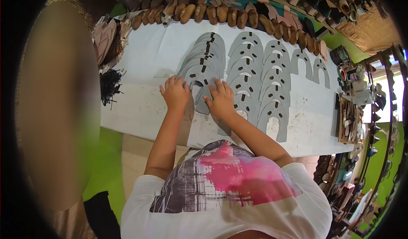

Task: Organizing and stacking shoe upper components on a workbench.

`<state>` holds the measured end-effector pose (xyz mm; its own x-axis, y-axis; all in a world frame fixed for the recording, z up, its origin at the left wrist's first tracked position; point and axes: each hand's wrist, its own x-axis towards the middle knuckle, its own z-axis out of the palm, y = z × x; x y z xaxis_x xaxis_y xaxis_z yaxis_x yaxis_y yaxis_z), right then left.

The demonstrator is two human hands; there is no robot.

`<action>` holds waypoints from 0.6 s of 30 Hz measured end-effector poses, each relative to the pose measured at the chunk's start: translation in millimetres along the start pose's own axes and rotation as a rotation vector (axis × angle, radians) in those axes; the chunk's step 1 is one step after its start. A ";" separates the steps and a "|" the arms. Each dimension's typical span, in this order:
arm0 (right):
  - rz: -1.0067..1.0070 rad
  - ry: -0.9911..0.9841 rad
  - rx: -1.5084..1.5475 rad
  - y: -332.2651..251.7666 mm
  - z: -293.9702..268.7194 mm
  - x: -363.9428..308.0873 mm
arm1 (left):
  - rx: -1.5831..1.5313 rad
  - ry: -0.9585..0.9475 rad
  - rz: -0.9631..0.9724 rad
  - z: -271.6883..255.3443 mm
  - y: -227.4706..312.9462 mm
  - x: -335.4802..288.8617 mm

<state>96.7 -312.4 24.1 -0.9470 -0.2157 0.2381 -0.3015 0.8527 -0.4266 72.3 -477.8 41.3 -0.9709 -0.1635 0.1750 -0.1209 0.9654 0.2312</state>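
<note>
A: How does my grip sit?

B: Through my feed, the left hand point(176, 93) has its fingers slightly parted at the left flank of the nearest grey arch piece point(199, 76). The right hand point(222, 99) lies over that piece's right leg, thumb spread from the fingers. I can't tell whether either one pinches an edge or merely presses.

A: Where does the piece point?

B: It's on the white surface point(144, 56), between my hands, at the near end of an overlapping stack point(195, 54). The rounded end faces away from the body and the opening faces back toward it. Its long axis runs near to far, and the stack trails off the same way, leaning a touch right.

A: Anything in my way?

B: My left hand hides much of the left leg. Just right of my right hand, a column of grey arches point(255, 71) points the same way; my right forearm crosses over its near end. Past that I see a second column point(282, 107), then two single arches point(301, 57). Brown foot-shaped blocks point(233, 16) line the far edge. A black tangle point(110, 86) lies at the left edge, and a blurred brown shape point(55, 111) blocks my far-left view.
</note>
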 end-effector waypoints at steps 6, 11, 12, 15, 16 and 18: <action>0.327 -0.028 0.258 -1.0 5.8 5.9 | -0.409 -0.190 -0.091 -2.0 -3.7 18.6; 0.476 -0.072 0.487 2.9 -1.0 18.7 | -0.528 -0.289 0.039 4.7 -12.8 20.4; 0.471 -0.069 0.508 4.0 -0.3 19.8 | -0.585 -0.353 0.026 6.4 -13.8 19.6; 0.478 -0.032 0.585 4.6 0.9 19.1 | -0.839 -0.506 0.035 5.8 -17.4 14.4; 0.463 0.024 0.639 7.5 -0.1 17.3 | -0.990 -0.539 0.005 3.9 -10.1 9.7; 0.397 0.094 0.619 19.8 2.7 10.2 | -1.005 -0.610 -0.052 -6.8 3.7 5.5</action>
<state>80.8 -299.0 15.7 -0.9926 0.1186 0.0258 0.0276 0.4282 -0.9033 67.9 -476.5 49.6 -0.9409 0.1898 -0.2806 -0.2103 0.3221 0.9231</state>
